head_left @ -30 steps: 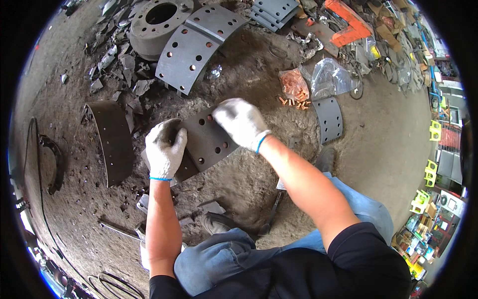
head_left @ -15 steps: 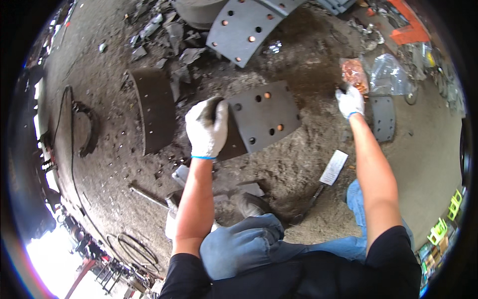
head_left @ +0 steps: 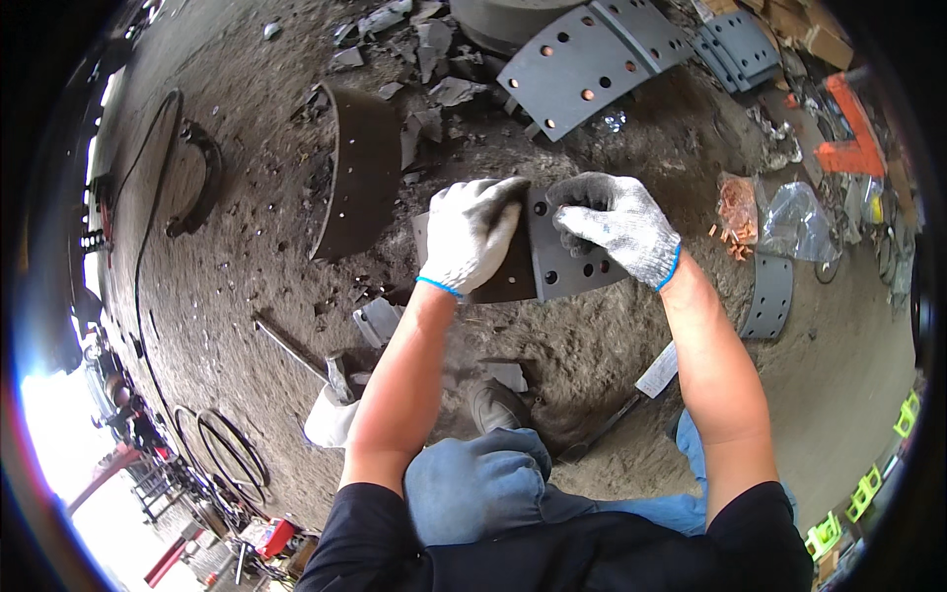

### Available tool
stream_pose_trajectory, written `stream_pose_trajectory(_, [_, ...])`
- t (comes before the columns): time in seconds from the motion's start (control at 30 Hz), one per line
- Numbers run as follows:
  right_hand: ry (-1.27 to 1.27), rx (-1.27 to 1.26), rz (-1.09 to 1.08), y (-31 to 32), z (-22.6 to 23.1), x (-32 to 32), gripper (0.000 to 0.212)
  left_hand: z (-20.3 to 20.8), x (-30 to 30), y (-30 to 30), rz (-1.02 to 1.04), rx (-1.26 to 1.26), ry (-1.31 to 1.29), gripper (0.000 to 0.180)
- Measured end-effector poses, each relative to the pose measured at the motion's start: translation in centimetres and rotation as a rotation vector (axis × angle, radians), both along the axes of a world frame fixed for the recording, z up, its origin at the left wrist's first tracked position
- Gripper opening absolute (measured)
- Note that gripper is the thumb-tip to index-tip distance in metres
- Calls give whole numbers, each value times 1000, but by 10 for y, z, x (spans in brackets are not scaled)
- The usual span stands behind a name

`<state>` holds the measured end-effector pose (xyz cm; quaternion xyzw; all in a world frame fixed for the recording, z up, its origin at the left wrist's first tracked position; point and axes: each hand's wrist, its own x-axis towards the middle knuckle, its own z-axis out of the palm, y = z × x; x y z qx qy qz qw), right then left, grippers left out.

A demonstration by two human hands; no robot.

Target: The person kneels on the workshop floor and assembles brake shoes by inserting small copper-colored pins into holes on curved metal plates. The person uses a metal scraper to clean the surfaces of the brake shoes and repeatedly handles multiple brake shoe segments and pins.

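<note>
Holed, curved plate (head_left: 564,264) lay on the dirt floor (head_left: 592,340), long axis roughly left-right. Left hand (head_left: 468,233) curled over it, right hand (head_left: 617,223) bent above; I couldn't tell whether either gripped.

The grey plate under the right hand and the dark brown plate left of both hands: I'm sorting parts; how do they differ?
The grey plate has large round holes; the dark brown plate shows only small pale spots. The grey plate is partly hidden by the right hand; the dark brown plate lies apart from the left hand too. Both are broad and plate-like.
</note>
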<state>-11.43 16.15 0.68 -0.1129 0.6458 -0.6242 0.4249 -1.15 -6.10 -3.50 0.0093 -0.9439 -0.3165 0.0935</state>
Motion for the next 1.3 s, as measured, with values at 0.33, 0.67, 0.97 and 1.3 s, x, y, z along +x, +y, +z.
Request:
stream_pose_trajectory(0.33, [502, 287, 241, -25, -15, -1, 26, -2, 7, -6, 20, 1, -83, 33])
stream_pose_trajectory(0.67, [503, 397, 155, -34, 0, -8, 38, 12, -3, 3, 151, 157, -161, 31])
stream_pose_trajectory(0.97, [517, 524, -3, -3, -14, 0, 47, 5, -19, 17, 161, 305, -303, 40])
stream_pose_trajectory(1.3, [812, 1117, -286, 194, -129, -7, 40, 35, -44, 8, -32, 144, -565, 49])
